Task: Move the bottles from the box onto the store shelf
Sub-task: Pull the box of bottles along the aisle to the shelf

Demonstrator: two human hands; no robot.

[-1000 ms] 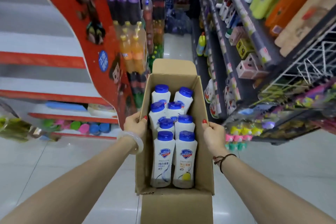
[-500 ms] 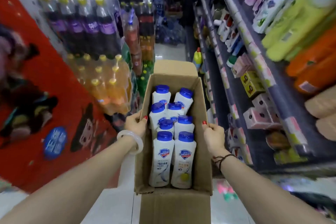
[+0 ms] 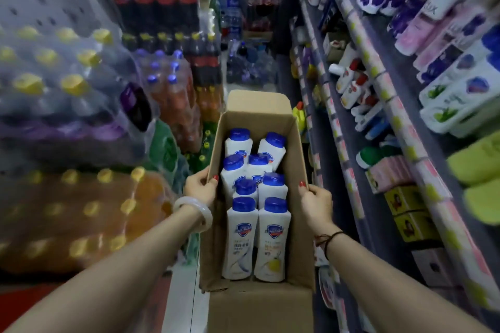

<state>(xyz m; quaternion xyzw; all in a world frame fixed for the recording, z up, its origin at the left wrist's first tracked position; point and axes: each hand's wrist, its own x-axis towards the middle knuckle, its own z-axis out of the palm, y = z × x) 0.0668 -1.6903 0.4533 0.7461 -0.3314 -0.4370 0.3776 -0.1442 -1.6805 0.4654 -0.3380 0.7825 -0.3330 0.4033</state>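
Note:
An open cardboard box is carried in front of me in a narrow store aisle. Inside lie several white bottles with blue caps, stacked in pairs. My left hand grips the box's left wall, thumb over the rim. My right hand grips the right wall the same way. The store shelf runs along the right, stocked with body-wash bottles and soap boxes.
Shrink-wrapped packs of soda bottles are stacked high on the left, close to the box. More drink packs fill the far end of the aisle. A strip of white floor shows below the box.
I have walked deeper into the aisle with the box. The red display at left has passed out of view and soda packs and shelf now crowd both sides. Both hands hold as before.

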